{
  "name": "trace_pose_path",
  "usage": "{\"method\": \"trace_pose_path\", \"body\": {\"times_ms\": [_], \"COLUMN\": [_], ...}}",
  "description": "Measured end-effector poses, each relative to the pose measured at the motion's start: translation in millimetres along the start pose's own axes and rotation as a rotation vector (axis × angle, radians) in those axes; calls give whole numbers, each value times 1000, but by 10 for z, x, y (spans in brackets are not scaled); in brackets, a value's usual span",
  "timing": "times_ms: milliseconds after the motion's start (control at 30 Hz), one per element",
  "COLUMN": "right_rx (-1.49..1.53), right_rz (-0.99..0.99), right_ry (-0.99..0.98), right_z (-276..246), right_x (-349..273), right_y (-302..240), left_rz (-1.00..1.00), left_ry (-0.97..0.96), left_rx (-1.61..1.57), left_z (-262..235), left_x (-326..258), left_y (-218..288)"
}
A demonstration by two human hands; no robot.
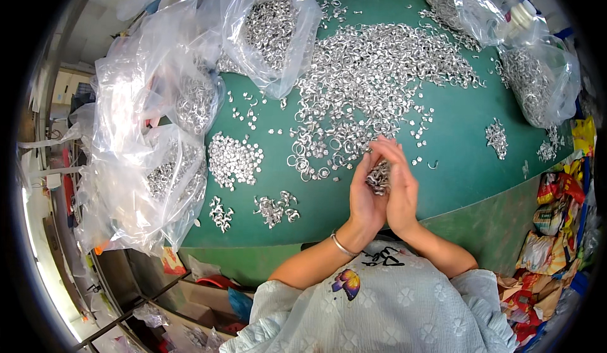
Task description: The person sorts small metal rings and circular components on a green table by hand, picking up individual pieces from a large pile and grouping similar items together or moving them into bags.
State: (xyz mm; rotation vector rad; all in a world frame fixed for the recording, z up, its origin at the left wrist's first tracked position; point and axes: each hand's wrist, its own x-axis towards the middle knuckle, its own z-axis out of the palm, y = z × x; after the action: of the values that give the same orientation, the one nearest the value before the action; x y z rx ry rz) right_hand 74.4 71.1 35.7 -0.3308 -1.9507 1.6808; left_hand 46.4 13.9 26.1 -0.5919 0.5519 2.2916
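In the head view, your left hand (363, 202) and your right hand (402, 198) come together in a cup, closed around a clump of small, curved, silver metal pieces (379, 181); the clump sits between your palms, near the front edge of the dark green tabletop (322, 223). Just beyond your fingertips spreads a broad heap of loose silver metal rings and curved bits (392, 62); to your left lies a patch of small, pale silver studs (235, 161), beside a large, clear plastic bag (120, 106).

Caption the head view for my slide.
Left hand and right hand cup silvery metal pieces near a larger scattered pile.
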Motion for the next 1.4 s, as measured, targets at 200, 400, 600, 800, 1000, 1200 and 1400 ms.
{"method": "trace_pose_path", "body": {"times_ms": [200, 400, 600, 800, 1000, 1200, 1400], "right_rx": [-59, -831, -846, -832, -694, -600, -471], "right_rz": [43, -174, -218, -281, -208, -133, -100], "right_ry": [259, -114, -242, -270, -234, -200, -150], "right_z": [-281, -412, -446, -406, -410, -489, -552], "right_x": [150, 352, 453, 499, 487, 498, 569], "right_y": [141, 381, 358, 353, 382, 398, 450], "left_rz": [-180, -235, -235, -226, -229, -247, -256], "left_ry": [-71, -27, -52, 19, 9, 16, 9], "left_rx": [-188, -21, -48, -45, -121, -162, -170], "left_z": [-316, -261, -340, -304, -310, -334, -329], "left_x": [126, -49, -39, -53, -55, -50, -42], "left_y": [30, 185, 212, 213, 238, 242, 234]}}
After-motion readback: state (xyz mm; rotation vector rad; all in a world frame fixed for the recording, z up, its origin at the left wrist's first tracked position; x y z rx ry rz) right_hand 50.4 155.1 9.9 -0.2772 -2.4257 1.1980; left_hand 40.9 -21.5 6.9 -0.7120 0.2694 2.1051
